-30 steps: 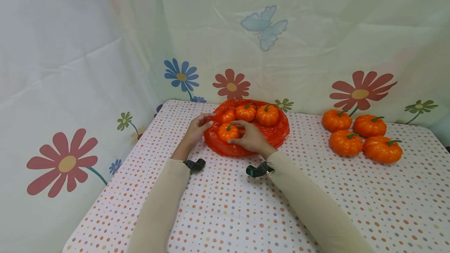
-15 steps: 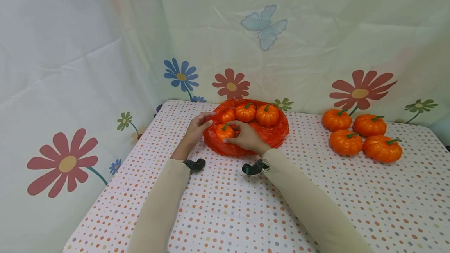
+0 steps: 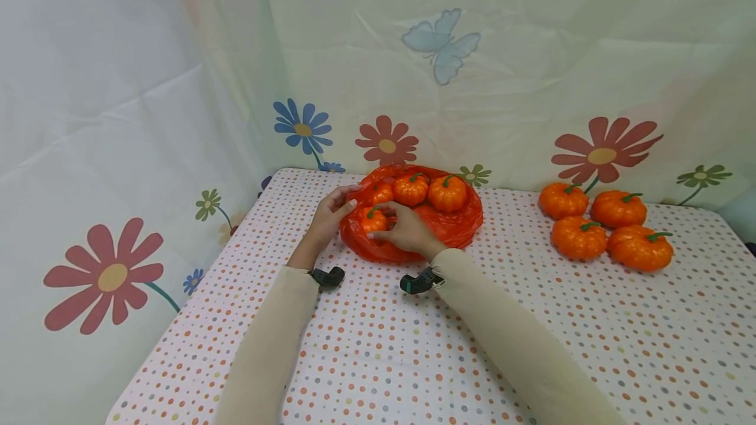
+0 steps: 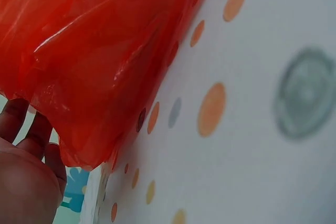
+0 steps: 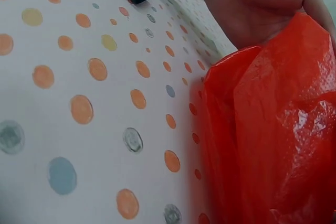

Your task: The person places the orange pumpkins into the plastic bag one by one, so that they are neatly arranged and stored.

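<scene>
A small, round, glossy orange pumpkin with a green stem (image 3: 372,222) sits inside a crinkled, translucent red plastic bag (image 3: 440,233), between eight and nine o'clock of its middle. The right hand (image 3: 409,227) reaches in from five o'clock and grips this pumpkin, thumb on the near side and fingers on the far side, curved around it and parted by its width. The left hand (image 3: 325,217) is at the bag's nine o'clock edge, thumb and fingers apart and gently curved, touching the red film; whether it pinches the film I cannot tell.

Also in the bag are three orange pumpkins, at ten (image 3: 380,193), twelve (image 3: 411,190) and two o'clock (image 3: 448,194). Well apart, toward three o'clock, four larger orange pumpkins (image 3: 579,239) stand clustered on a white tablecloth with multicoloured dots (image 3: 366,353). Beyond, toward twelve, hangs a pale backdrop (image 3: 354,51) printed with flowers.
</scene>
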Motion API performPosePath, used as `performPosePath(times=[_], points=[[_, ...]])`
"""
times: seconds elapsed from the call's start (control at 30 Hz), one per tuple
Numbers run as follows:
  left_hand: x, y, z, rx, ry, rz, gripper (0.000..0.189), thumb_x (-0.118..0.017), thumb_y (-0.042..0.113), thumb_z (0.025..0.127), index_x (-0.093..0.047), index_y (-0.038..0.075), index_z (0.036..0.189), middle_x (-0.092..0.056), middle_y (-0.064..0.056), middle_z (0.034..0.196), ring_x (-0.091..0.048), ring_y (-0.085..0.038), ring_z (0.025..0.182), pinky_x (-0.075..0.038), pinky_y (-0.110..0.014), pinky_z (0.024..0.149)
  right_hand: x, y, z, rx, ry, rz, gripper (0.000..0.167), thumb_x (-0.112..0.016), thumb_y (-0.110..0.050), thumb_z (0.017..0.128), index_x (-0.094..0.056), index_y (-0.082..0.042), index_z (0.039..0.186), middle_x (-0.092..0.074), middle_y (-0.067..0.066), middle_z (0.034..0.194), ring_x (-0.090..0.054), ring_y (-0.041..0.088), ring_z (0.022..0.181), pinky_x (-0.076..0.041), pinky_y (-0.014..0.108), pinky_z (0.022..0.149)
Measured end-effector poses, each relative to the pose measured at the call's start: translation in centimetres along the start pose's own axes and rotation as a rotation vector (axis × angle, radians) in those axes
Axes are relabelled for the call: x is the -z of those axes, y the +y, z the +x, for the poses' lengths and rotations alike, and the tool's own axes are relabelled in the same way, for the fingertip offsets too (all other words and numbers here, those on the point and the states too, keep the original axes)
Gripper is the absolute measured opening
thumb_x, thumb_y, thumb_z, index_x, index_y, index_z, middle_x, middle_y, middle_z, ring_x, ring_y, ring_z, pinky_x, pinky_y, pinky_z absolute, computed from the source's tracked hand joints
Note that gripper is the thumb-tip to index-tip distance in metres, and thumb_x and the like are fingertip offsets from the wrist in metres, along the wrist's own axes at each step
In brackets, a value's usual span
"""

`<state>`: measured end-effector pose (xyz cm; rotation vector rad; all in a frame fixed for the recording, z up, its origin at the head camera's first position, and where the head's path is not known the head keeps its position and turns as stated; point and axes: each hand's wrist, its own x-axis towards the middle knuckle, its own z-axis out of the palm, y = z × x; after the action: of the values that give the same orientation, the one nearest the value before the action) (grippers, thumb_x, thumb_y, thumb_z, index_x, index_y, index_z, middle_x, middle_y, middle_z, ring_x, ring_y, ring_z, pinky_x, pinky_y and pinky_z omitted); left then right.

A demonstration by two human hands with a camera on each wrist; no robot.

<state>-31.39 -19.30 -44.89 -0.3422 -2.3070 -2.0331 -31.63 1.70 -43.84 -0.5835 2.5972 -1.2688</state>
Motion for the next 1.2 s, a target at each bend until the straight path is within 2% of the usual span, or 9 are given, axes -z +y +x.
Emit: performPosePath(times=[0.37, 0.53, 0.67, 0.77, 0.97, 1.03, 1.07, 1.13, 1.2], points=[[-0.1, 0.1, -0.1, -0.011, 0.016, 0.007, 0.035, -0.055, 0.026, 0.101, -0.056, 0.020, 0.136, -0.052, -0.003, 0.144, -0.049, -0.024, 0.134, -0.044, -0.043, 0.110, -0.7, -0.5, 0.0, -0.013, 0.024, 0.001, 0.070, -0.079, -0.031, 0.083, -0.046, -0.013, 0.142, -0.058, 0.014, 0.134, -0.062, 0.027, 0.106, -0.056, 0.038, 0.093], [-0.1, 0.0, -0.1, -0.005, 0.029, 0.007, 0.034, -0.055, 0.025, 0.101, -0.057, 0.021, 0.135, -0.053, -0.002, 0.144, -0.049, -0.023, 0.133, -0.045, -0.043, 0.110, 0.5, -0.6, -1.1, 0.009, 0.057, 0.068, 0.064, -0.072, -0.035, 0.089, -0.046, -0.012, 0.143, -0.054, 0.012, 0.140, -0.062, 0.029, 0.110, -0.055, 0.041, 0.094], [-0.1, -0.1, -0.1, -0.006, 0.036, 0.013, 0.034, -0.055, 0.025, 0.101, -0.057, 0.022, 0.134, -0.053, -0.001, 0.144, -0.048, -0.023, 0.134, -0.044, -0.043, 0.110, 2.8, -0.2, -3.0, 0.025, 0.140, 0.123, 0.059, -0.067, -0.033, 0.093, -0.046, -0.012, 0.144, -0.051, 0.014, 0.144, -0.061, 0.033, 0.109, -0.057, 0.043, 0.089], [-0.1, -0.2, 0.0, -0.001, 0.039, 0.018, 0.034, -0.055, 0.027, 0.101, -0.057, 0.023, 0.135, -0.053, -0.001, 0.143, -0.048, -0.023, 0.132, -0.044, -0.044, 0.110, 4.9, 0.8, -4.7, 0.029, 0.236, 0.110, 0.057, -0.066, -0.030, 0.094, -0.046, -0.012, 0.144, -0.052, 0.015, 0.144, -0.060, 0.034, 0.110, -0.057, 0.043, 0.085], [-0.1, -0.1, 0.2, -0.010, 0.037, 0.021, 0.035, -0.055, 0.026, 0.101, -0.056, 0.021, 0.135, -0.054, -0.004, 0.141, -0.050, -0.024, 0.129, -0.044, -0.043, 0.110, 10.5, 4.5, -9.2, 0.026, 0.478, 0.029, 0.053, -0.065, -0.026, 0.095, -0.048, -0.007, 0.142, -0.053, 0.019, 0.140, -0.061, 0.037, 0.105, -0.053, 0.019, 0.068], [-0.1, -0.2, 0.1, -0.019, 0.039, 0.029, 0.035, -0.055, 0.026, 0.101, -0.056, 0.020, 0.135, -0.054, -0.005, 0.140, -0.050, -0.024, 0.128, -0.045, -0.043, 0.110, 12.7, 5.8, -10.8, -0.035, 0.569, 0.001, 0.053, -0.064, -0.027, 0.096, -0.048, -0.007, 0.143, -0.052, 0.019, 0.142, -0.060, 0.039, 0.109, -0.054, 0.019, 0.069], [-0.1, -0.2, 0.1, -0.021, 0.039, 0.033, 0.035, -0.055, 0.025, 0.101, -0.056, 0.019, 0.135, -0.054, -0.005, 0.140, -0.050, -0.024, 0.128, -0.045, -0.043, 0.110, 13.7, 6.5, -11.5, -0.075, 0.608, -0.005, 0.054, -0.063, -0.029, 0.096, -0.046, -0.008, 0.144, -0.050, 0.019, 0.144, -0.058, 0.041, 0.114, -0.056, 0.025, 0.075], [-0.1, -0.3, 0.0, -0.019, 0.040, 0.032, 0.035, -0.055, 0.024, 0.101, -0.056, 0.018, 0.136, -0.053, -0.005, 0.140, -0.050, -0.024, 0.127, -0.045, -0.043, 0.109, 15.9, 8.2, -12.6, -0.177, 0.677, -0.004, 0.057, -0.061, -0.034, 0.096, -0.044, -0.011, 0.146, -0.045, 0.018, 0.149, -0.050, 0.041, 0.124, -0.054, 0.038, 0.092], [-0.1, -0.4, 0.0, -0.011, 0.041, 0.027, 0.035, -0.055, 0.024, 0.101, -0.056, 0.019, 0.135, -0.053, -0.005, 0.140, -0.050, -0.024, 0.127, -0.046, -0.042, 0.109, 17.7, 9.8, -13.5, -0.293, 0.735, -0.011, 0.061, -0.059, -0.040, 0.096, -0.041, -0.015, 0.149, -0.040, 0.017, 0.153, -0.044, 0.040, 0.129, -0.051, 0.050, 0.095]])
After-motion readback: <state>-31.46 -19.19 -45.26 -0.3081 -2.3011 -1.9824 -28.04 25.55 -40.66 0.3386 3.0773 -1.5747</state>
